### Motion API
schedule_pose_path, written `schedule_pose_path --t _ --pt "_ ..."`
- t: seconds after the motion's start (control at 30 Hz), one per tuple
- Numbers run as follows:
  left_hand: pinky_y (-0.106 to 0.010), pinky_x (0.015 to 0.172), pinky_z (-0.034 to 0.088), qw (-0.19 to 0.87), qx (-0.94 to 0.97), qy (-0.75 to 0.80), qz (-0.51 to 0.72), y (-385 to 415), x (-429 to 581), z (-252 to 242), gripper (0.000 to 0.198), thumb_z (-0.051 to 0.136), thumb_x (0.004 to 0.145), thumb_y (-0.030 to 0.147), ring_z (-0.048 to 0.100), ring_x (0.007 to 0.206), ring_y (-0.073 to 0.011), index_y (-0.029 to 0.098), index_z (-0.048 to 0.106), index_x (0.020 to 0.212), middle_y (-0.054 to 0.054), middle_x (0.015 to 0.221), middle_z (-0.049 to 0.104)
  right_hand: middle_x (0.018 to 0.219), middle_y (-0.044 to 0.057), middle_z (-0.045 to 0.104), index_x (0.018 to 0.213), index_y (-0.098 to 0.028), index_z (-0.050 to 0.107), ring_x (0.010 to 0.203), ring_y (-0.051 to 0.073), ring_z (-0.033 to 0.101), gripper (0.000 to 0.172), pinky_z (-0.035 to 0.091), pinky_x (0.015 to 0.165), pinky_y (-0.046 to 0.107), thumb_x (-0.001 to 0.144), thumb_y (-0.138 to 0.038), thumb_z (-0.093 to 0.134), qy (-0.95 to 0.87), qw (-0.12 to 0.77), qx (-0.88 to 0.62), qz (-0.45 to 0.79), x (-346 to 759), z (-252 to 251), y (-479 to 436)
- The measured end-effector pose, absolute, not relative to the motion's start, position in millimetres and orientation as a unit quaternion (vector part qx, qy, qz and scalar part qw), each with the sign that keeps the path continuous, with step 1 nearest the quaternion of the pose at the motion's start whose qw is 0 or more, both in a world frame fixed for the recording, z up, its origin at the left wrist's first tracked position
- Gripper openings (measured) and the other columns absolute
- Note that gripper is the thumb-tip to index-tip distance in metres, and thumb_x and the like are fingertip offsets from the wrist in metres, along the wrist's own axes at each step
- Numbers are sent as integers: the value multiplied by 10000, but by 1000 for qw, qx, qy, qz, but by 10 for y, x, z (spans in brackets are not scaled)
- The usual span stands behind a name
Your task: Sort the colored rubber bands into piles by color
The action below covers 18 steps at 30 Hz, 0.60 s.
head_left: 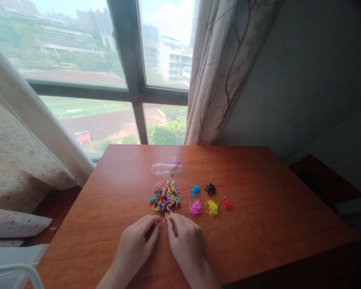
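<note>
A mixed pile of small coloured rubber bands [165,196] lies on the table just beyond my fingertips. My left hand [140,237] is closed in a pinch at the pile's near edge; whatever its fingertips hold is too small to make out. Beside it, my right hand [186,235] has thumb and finger closed at a yellow rubber band [167,216]. To the right of the pile are single-colour heaps: blue bands [194,190], black bands [210,189], pink bands [195,208], yellow bands [212,208] and red bands [227,203].
Behind the pile, a clear plastic bottle [164,169] lies on its side, with a pink object [175,160] behind its right end. The brown wooden table [258,224] reaches the window [135,94]. Curtains [219,72] hang on both sides. A white curved bar [16,269] stands at lower left.
</note>
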<state>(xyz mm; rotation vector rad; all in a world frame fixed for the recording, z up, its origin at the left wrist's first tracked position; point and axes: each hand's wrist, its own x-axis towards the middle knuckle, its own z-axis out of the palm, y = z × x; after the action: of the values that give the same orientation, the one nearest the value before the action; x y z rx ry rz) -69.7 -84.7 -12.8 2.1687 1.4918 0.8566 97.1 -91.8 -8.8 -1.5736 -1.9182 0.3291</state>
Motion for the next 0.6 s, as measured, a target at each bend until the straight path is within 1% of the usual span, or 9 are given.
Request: schedule_pose_path --t 0.1,0.2,0.27,0.33,0.37,0.47,0.6 --pt "-229 718 556 182 771 529 305 -845 -690 -108 164 504 905 216 719 798 -156 247 659 949 -9 902 752 725 -2 681 855 -229 651 655 154 646 197 399 629 223 938 -171 483 -708 359 -590 147 993 -70 -923" --pt "-224 692 556 175 771 530 305 -848 -686 -82 167 501 903 219 721 776 -156 247 663 935 -8 885 755 702 1 678 851 -225 665 600 138 626 201 420 604 209 955 -233 493 -686 390 -592 164 1111 -42 -939" --pt "-220 681 555 173 772 529 306 -850 -686 -71 167 502 903 224 722 770 -155 251 665 928 -3 879 757 683 10 675 840 -218 672 567 136 613 223 431 575 208 962 -279 496 -672 401 -602 163 1273 -44 -955" --pt "-217 683 555 172 773 527 307 -852 -689 -68 166 505 902 226 723 775 -153 254 666 930 1 886 758 709 32 695 867 -208 689 576 144 630 246 456 574 212 967 -317 492 -655 416 -615 144 1496 -72 -974" --pt "-217 686 556 171 774 527 308 -853 -691 -70 164 506 903 229 724 778 -153 254 666 930 1 890 758 727 44 706 900 -202 700 579 147 639 257 470 576 216 970 -338 493 -649 417 -623 131 1622 -94 -982" --pt "-218 693 557 166 775 526 309 -855 -696 -85 161 506 907 242 725 786 -155 254 664 936 -3 898 758 774 76 734 891 -195 711 596 162 670 306 498 585 232 976 -390 491 -641 405 -646 85 1989 -171 -998" --pt "-213 685 554 162 779 524 304 -847 -694 -93 158 505 915 249 726 781 -150 259 661 939 8 894 757 807 79 745 886 -200 720 628 166 688 337 509 614 244 990 -402 471 -662 373 -650 36 2290 -234 -980"
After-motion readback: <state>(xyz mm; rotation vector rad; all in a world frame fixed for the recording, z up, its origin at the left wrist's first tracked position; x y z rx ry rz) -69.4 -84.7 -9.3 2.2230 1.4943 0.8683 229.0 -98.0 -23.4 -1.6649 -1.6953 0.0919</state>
